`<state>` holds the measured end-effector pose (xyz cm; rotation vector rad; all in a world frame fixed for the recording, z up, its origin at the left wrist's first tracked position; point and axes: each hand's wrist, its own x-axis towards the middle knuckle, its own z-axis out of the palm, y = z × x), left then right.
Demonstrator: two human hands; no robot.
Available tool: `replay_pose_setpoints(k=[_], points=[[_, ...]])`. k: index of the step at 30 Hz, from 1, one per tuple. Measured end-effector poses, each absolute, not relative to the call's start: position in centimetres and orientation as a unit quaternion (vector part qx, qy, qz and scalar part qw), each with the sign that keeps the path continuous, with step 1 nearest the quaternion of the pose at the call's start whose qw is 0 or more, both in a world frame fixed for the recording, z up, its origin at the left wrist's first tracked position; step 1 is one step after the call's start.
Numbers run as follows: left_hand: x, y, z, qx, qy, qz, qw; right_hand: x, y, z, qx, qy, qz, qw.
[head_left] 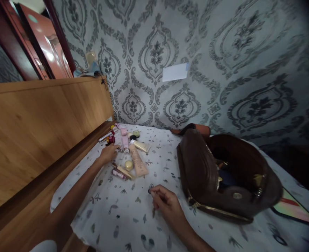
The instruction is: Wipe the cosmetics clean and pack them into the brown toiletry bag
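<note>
My left hand [108, 154] reaches to the cosmetics on the bed, its fingertips at a small item beside a pink tube [125, 143]. Whatever lies in those fingers is too small to make out. My right hand [167, 201] is pinched on a small dark ring-like item [149, 190], and a short brownish piece [153, 212] shows below the fingers. Between the hands lie a beige tube [138, 161], a round gold-lidded jar [128, 165] and a purple-labelled tube [119, 174]. A cream tube [140, 146] rests farther back.
On the right a dark brown leather bag [196, 164] stands unzipped, with dark contents inside. An orange-brown rolled item [202, 130] sits behind it. A wooden bed board [52, 108] rises on the left, and a patterned wall [154, 101] closes the back.
</note>
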<state>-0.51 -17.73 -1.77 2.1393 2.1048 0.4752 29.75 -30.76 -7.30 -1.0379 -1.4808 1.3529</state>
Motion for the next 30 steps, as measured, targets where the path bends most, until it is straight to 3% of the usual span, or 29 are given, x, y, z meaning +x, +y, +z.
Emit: replay_pose_setpoints(k=[7, 10, 14, 18, 21, 25, 30], points=[[-0.4, -17.5, -1.5, 0.734, 0.674, 0.079, 0.027, 29.7, -30.7, -8.3, -0.401, -0.592, 0.550, 0.431], [-0.8, -18.2, -0.4, 0.730, 0.669, 0.138, 0.030, 29.7, -30.8, -8.1, -0.401, -0.586, 0.556, 0.432], [-1.2, -19.8, 2.1, 0.697, 0.647, 0.303, 0.056, 29.8, -31.0, -7.1, -0.398, -0.590, 0.551, 0.436], [0.2, -22.2, 4.9, 0.657, 0.587, 0.444, 0.163, 30.1, -31.5, -6.1, -0.413, -0.596, 0.517, 0.456], [3.1, -24.2, 5.3, 0.612, 0.535, 0.489, 0.316, 30.4, -31.9, -5.7, -0.434, -0.605, 0.478, 0.466], [8.2, -26.3, 3.0, 0.557, 0.478, 0.475, 0.487, 30.4, -32.1, -5.6, -0.406, -0.604, 0.500, 0.470], [12.7, -27.1, -0.1, 0.547, 0.452, 0.411, 0.573, 30.2, -32.0, -5.3, -0.308, -0.555, 0.628, 0.450]])
